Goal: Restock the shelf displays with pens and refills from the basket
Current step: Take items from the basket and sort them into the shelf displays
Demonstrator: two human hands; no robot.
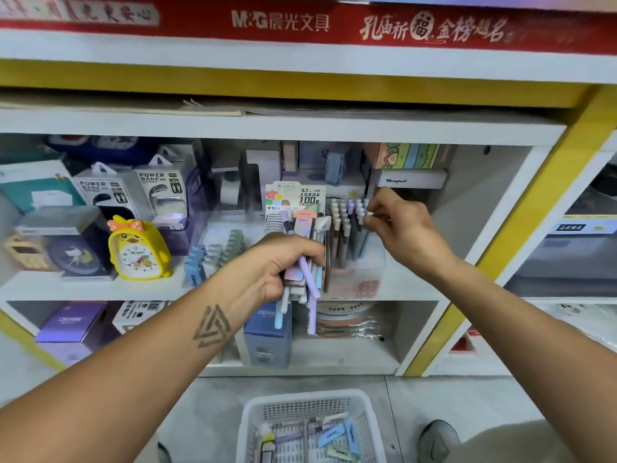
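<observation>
A bundle of pens and refill packs (302,262) sits in the left hand (283,265), in front of the middle shelf (100,285). The grip there is closed tight: fingers curl round the bundle from the front, with a lilac pen and pale blue barrels sticking out below the fist and a carded refill pack rising above it.

Just to the right, a clear display box (350,248) on the same shelf holds upright pens in rows, caps in brown, cream, lilac and blue. The right hand (400,222) is at the top right corner of those rows. Its grip is a narrow pinch: thumb and forefinger press together on the small white end of a pen (369,214) at cap height, the other fingers loosely bent behind.

Behind the bundle stands a carded pack marked 0.7 HB and 100 (295,195).

On the floor below, between the person's shoes, a white basket (253,412) holds more pens and blue and green packets.

Further left on the middle shelf are a yellow duck alarm clock (138,248) and boxed power banks (133,192).
</observation>
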